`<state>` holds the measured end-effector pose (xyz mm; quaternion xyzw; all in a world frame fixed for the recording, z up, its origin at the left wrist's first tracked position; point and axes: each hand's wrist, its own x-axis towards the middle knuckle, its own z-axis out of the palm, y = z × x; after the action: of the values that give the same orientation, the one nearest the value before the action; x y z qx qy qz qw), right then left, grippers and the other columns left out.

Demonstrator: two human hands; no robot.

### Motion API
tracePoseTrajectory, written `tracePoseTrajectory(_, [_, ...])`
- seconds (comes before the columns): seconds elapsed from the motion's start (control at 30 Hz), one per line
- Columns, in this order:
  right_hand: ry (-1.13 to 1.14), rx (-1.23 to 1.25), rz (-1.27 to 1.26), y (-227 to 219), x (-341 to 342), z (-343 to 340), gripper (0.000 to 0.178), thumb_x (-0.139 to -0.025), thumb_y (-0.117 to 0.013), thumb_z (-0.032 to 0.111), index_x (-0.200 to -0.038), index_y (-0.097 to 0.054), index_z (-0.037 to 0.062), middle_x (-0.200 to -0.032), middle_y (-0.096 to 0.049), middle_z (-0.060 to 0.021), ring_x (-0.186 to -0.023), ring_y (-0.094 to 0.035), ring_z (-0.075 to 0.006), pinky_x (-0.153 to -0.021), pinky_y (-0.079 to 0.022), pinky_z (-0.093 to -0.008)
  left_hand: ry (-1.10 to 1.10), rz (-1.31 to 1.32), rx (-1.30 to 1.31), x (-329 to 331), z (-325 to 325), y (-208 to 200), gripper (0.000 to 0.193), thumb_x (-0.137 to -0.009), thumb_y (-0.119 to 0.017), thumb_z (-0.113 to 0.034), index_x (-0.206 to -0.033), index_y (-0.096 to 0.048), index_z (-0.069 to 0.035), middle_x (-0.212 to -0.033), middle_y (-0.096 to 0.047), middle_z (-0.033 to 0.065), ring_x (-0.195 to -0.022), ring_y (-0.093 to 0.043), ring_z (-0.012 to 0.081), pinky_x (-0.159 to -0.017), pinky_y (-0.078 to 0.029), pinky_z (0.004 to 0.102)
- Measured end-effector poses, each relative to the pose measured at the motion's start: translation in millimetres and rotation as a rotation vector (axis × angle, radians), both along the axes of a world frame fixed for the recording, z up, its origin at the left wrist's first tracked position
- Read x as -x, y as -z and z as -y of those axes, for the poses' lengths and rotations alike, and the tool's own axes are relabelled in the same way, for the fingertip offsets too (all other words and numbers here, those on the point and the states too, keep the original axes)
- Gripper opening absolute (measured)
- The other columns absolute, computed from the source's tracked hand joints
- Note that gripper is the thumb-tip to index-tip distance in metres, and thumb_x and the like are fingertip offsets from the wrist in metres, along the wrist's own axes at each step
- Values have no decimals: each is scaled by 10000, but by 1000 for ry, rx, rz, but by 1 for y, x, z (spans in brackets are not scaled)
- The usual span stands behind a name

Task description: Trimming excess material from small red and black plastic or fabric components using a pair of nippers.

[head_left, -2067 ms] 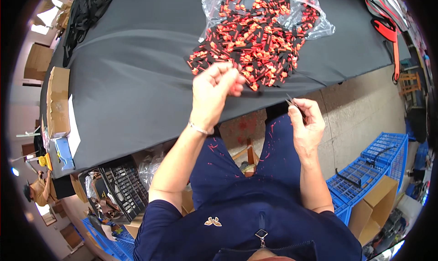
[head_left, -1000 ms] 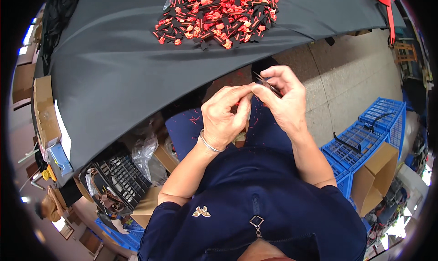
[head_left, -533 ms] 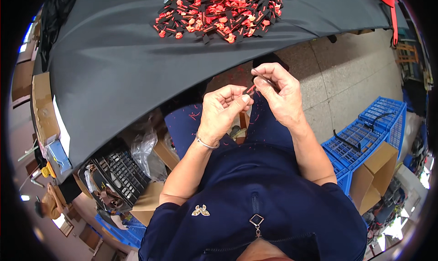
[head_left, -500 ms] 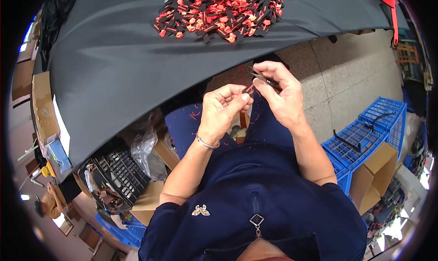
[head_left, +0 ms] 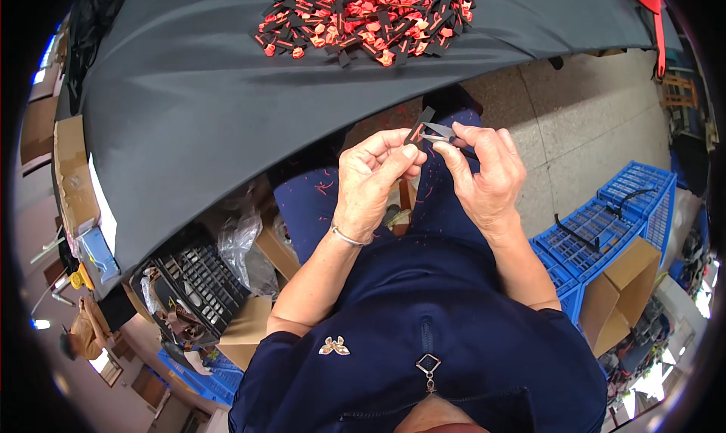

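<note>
My left hand pinches a small black fabric strip between thumb and fingers, over my lap. The strip tilts up and to the right and carries an orange-red mark along it. In my right hand are thread snips, gripped between thumb and forefinger. Their pointed blades are spread and lie right against the strip, beside the orange-red part. Ahead on the dark-covered table lies a heap of similar black strips with orange-red pieces.
Short red thread bits lie on my dark blue trousers. Blue plastic crates and an open cardboard box stand to the right. At the left are a black crate and clear plastic. Another person is far left.
The black strip now stands out beyond my left fingertips. My right hand has moved slightly down and right, turning the snips so their blades point left at the strip.
</note>
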<state>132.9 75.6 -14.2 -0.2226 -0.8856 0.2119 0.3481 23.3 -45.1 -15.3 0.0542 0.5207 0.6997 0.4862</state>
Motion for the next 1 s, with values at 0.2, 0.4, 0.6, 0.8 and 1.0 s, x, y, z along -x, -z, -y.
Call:
tracePoseTrajectory(0.2, [-1,4,-28,3,0,-2,254,-661,-753,154,-845,-613,51,-682,-603,-35,-570,-534,-188,-512,-418,-288,12,9,-16,-1,-1,0,262,-830,-629,-129,-1042,-605,22,-827,-655,80,-696,-592,86,-681,-486,217])
tracePoseTrajectory(0.4, [0,4,-58,6,0,-2,235,-664,-753,153,-816,-612,42,-680,-603,-48,-566,-535,-193,-503,-420,-292,19,22,-18,-4,-4,1,275,-833,-627,-130,-1056,-593,25,-836,-655,85,-712,-600,92,-684,-492,223])
tracePoseTrajectory(0.6, [33,176,-29,7,-2,-2,203,-716,-735,120,-843,-605,28,-693,-608,-45,-569,-528,-169,-510,-429,-280,29,51,-17,-7,-3,7,274,-833,-628,-122,-1064,-585,19,-852,-655,83,-717,-601,95,-686,-493,225])
tracePoseTrajectory(0.8, [-108,1327,-70,8,-1,-1,153,-807,-658,74,-913,-576,0,-759,-606,-23,-679,-554,-60,-594,-463,-227,25,7,-32,-13,-6,9,291,-836,-618,-87,-1091,-518,10,-830,-641,73,-728,-603,97,-680,-492,224])
tracePoseTrajectory(1.0, [-170,1367,-95,17,5,3,92,-852,-606,92,-820,-581,9,-732,-585,6,-660,-520,-31,-590,-426,-182,-8,-557,139,-20,-6,9,215,-811,-631,-20,-1006,-542,-5,-778,-646,63,-692,-627,104,-610,-508,231])
